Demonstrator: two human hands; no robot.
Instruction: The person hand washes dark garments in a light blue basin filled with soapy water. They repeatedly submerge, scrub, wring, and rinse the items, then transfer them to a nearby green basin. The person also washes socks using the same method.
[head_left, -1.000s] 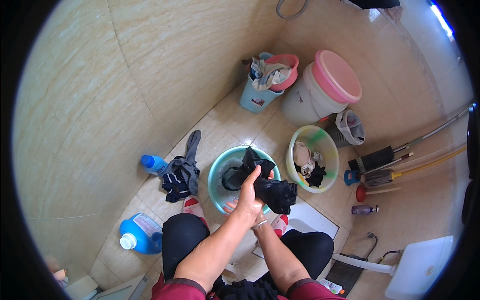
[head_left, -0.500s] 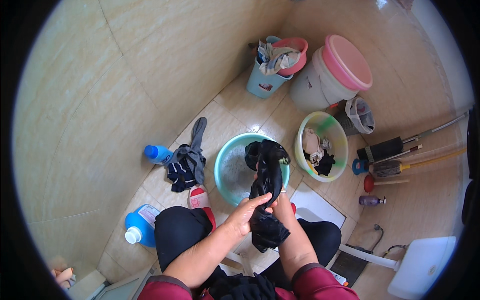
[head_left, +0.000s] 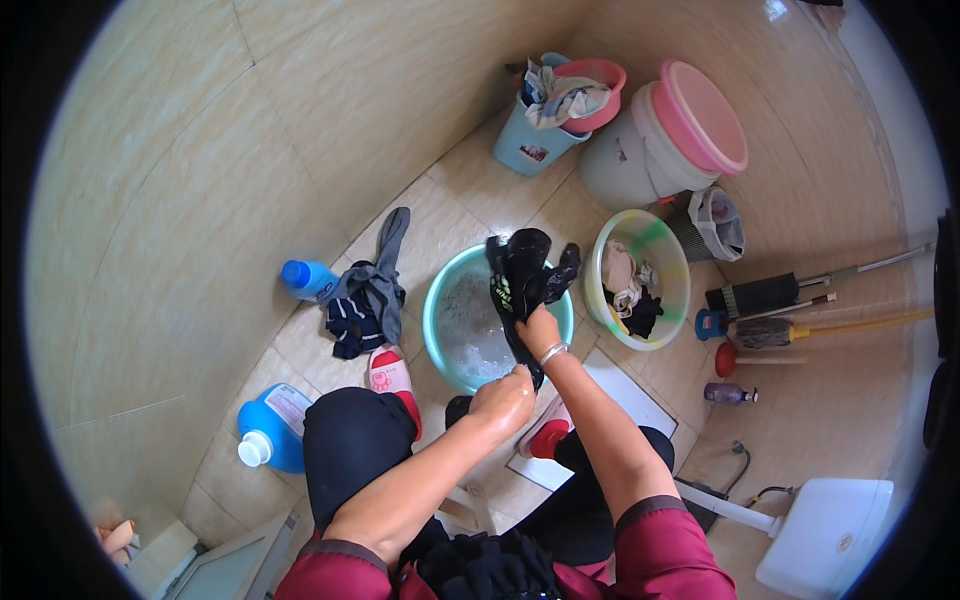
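A wet black garment (head_left: pixel 518 262), with a small pale green mark, hangs over the right side of a light green basin (head_left: pixel 430 338) of cloudy, sudsy water. My right hand (head_left: pixel 540 328) is closed round its middle. Lower down, my left hand (head_left: pixel 503 400) is closed in a fist on its near end, just outside the basin's near rim. Folds and loose ends of the cloth stick out beyond my right hand. Its exact kind cannot be made out.
Left of the basin lie grey and striped clothes (head_left: pixel 372 290), beside a small blue bottle (head_left: pixel 312 281). A large blue jug (head_left: pixel 276 425) stands by my left knee. To the right are a clothes-filled basin (head_left: pixel 682 290), a pink-lidded bucket (head_left: pixel 620 170) and mops (head_left: pixel 765 332).
The black garment has swung from hanging toward me to reaching out over the basin. My right hand has moved farther up it; my left hand has closed on its near end.
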